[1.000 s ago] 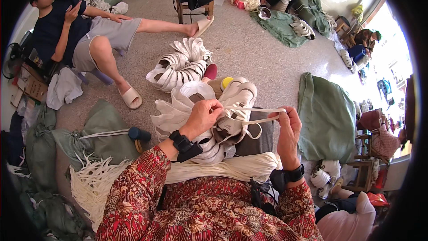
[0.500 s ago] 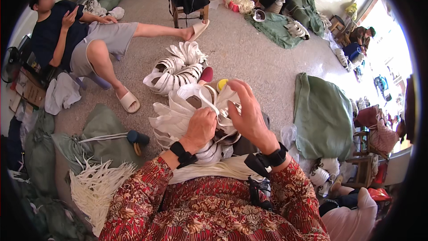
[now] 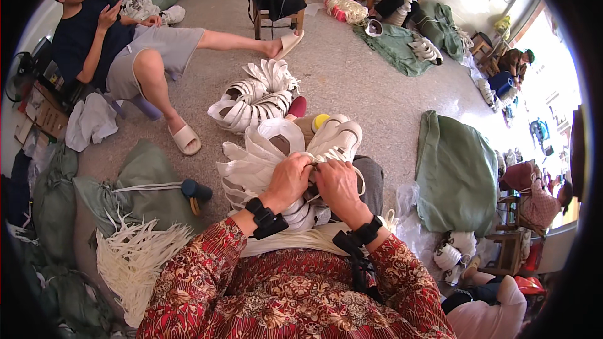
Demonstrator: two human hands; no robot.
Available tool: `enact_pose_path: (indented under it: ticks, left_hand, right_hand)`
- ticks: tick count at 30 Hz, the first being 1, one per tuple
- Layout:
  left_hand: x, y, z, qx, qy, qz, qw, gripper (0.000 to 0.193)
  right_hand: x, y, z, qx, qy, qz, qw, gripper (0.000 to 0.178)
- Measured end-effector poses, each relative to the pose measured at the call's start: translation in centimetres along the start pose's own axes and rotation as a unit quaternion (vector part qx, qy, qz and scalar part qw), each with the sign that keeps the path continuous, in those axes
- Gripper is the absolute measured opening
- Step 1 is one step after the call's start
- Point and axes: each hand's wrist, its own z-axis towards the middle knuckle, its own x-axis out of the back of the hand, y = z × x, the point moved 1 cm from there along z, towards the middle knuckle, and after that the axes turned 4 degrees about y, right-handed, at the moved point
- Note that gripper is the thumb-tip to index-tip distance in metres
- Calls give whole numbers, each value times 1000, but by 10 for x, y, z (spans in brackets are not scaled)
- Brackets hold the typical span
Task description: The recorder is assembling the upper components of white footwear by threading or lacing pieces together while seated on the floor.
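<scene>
A white shoe upper [image 3: 337,136] sits over my lap with its rounded toe pointing away from me. My left hand [image 3: 290,181] is closed, pinching the near edge of that upper. Close against it, my right hand [image 3: 340,187] is closed on a white shoelace [image 3: 362,180], which loops out past its right side. The fingertips nearly meet, and the exact spot they grip is partly hidden. A fan of stacked white shoe uppers [image 3: 242,166] lies beneath and left of my hands. Long white laces [image 3: 308,240] stretch across my lap.
Another ring of uppers [image 3: 254,103] lies on the floor ahead. Loose laces [image 3: 138,260] cover a green sack at left, near a dark blue bottle [image 3: 196,190]. A green cloth [image 3: 455,172] is spread at right. A person [image 3: 125,56] sits at far left; others work farther back.
My right hand, raised with fingers spread before, has come down beside the left and closed on the lace. The upper's toe now shows beyond my hands. The whole view has shifted slightly.
</scene>
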Motion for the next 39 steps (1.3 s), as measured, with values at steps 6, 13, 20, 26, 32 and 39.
enact_pose_path:
  ticks: [6, 13, 20, 26, 32, 39]
  left_hand:
    - [2, 4, -1, -38, 16, 18, 999, 11]
    - [7, 4, -6, -45, 26, 38, 998, 14]
    - [8, 4, 15, 46, -13, -11, 999, 20]
    - [1, -2, 25, 93, 7, -70, 993, 13]
    - [2, 2, 15, 33, 12, -55, 998, 16]
    - [6, -1, 18, 113, -26, -91, 989, 20]
  right_hand:
    - [20, 8, -8, 21, 11, 7, 1000, 9]
    - [122, 62, -89, -82, -183, 98, 975, 9]
    - [117, 80, -121, -175, -166, 123, 963, 11]
    - [96, 43, -69, -89, 34, 135, 986, 6]
    - [63, 31, -43, 17, 29, 88, 996, 19]
    - [43, 28, -32, 5, -3, 74, 997, 18]
